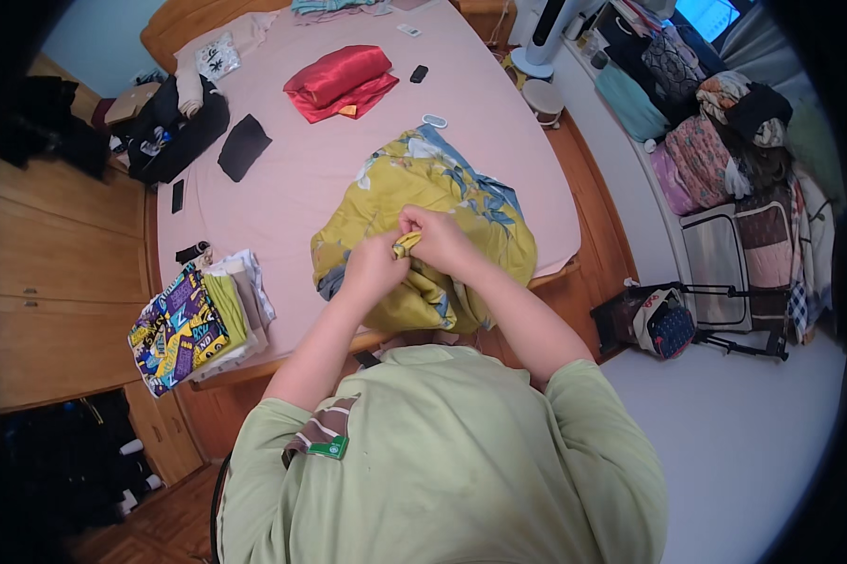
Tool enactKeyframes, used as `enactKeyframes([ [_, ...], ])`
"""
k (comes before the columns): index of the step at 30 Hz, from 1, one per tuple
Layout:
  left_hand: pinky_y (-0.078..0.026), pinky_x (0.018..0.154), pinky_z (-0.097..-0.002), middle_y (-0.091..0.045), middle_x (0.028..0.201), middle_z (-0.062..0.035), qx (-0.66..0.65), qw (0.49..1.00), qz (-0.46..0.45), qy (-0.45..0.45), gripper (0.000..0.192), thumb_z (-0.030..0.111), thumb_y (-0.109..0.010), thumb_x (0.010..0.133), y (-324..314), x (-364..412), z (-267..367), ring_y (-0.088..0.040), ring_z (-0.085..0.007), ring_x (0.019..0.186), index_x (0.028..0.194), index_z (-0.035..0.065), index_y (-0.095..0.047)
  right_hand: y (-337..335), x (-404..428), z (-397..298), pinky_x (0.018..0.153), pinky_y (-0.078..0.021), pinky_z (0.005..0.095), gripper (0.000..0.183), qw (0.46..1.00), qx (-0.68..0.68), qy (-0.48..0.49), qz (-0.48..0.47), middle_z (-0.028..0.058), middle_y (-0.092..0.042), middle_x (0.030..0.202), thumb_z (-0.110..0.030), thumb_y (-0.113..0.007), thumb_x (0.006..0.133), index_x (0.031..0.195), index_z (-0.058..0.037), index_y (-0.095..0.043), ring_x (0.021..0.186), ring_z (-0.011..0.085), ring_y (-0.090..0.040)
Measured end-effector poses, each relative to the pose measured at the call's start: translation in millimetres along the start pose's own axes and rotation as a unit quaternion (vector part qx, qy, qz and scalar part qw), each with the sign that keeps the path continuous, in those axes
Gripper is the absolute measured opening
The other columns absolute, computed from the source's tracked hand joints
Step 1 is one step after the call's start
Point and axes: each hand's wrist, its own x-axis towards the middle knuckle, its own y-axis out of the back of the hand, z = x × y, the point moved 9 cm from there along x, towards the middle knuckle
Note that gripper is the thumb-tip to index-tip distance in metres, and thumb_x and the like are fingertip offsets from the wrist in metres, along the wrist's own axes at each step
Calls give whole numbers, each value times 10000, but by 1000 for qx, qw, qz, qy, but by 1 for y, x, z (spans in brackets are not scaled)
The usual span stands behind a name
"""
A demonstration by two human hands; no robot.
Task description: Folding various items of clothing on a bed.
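Observation:
A yellow floral cloth [388, 190] with blue-grey areas lies bunched at the near edge of the bed, part of it hanging over. My left hand [378, 264] grips a gathered bit of this cloth, which shows as a small twisted fold between my hands. Close beside it, my right hand [430, 236] pinches the same gathered part from the other side. The fingertips of both hands are partly hidden by the hands themselves. Just beyond the cloth is a small white oval object [435, 121].
On the pink bed sheet [289, 211] lie a rolled red satin cloth [346, 77], a dark folded cloth [244, 148] and a black phone-like object [177, 196]. A stack of folded fabrics [191, 324] sits at the left corner. Piled textiles [705, 155] and a folding cart [691, 289] stand right.

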Motion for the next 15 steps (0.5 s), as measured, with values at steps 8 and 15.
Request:
enactKeyframes([
  [8, -570, 737, -417, -736, 873, -187, 47, 993, 106, -19, 328, 32, -650, 770, 51, 3, -5, -719, -332, 774, 1073, 78, -767, 11, -6, -13, 753, -510, 393, 195, 993, 4, 121, -2, 108, -634, 895, -35, -727, 778, 936, -54, -615, 887, 294, -653],
  [15, -524, 709, -282, -727, 801, -114, -102, 972, 205, -50, 318, -87, -535, 763, 153, -11, 16, -668, -159, 732, 976, 4, -753, 47, -58, 138, 870, -531, 467, 267, 970, -166, -22, 176, 108, -698, 1005, -27, -727, 748, 991, -134, -756, 1006, 381, -649],
])
